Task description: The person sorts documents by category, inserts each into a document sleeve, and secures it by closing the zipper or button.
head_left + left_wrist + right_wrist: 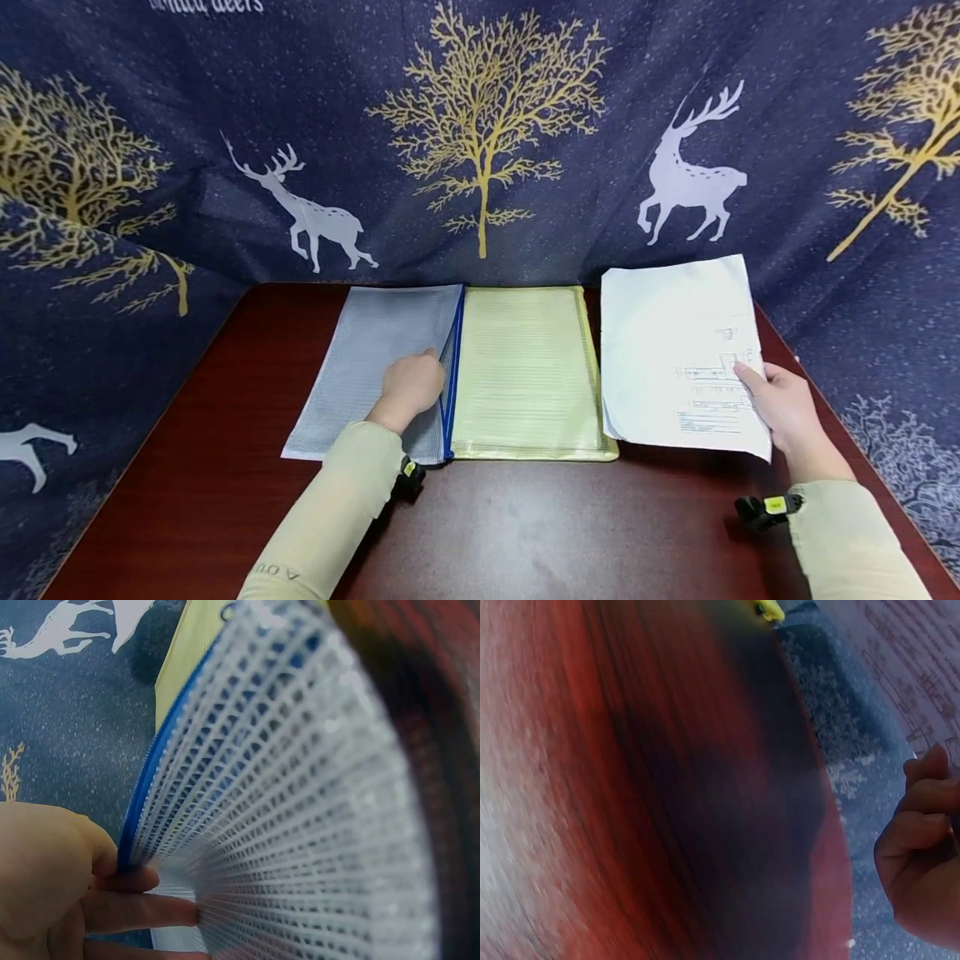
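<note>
A dark red-brown surface (517, 525) with a glossy patch of light near its front runs back to a navy cloth (315, 75). The cloth hangs behind it and down both sides, printed with a golden tree (483, 125) in the middle, further trees at the edges, pale deer (693, 183) and some cut-off white lettering (206, 6) at the top.

Two mesh pouches lie side by side at the back of the surface: a grey pouch (375, 342) with a blue zip edge, and, touching it on the right, a yellow pouch (525, 375). The left hand (411, 383) is over the grey pouch, its fingers (139, 880) pinching the blue edge, where the mesh bows upward.

To the right of the yellow pouch, the right hand (787, 408) holds a white paper (660, 333) by its right side, thumb on the printed face, fingers behind. The right wrist view is blurred, so whether the paper's lower edge touches the surface is hard to say. Pale sleeves (330, 508) cover both forearms.
</note>
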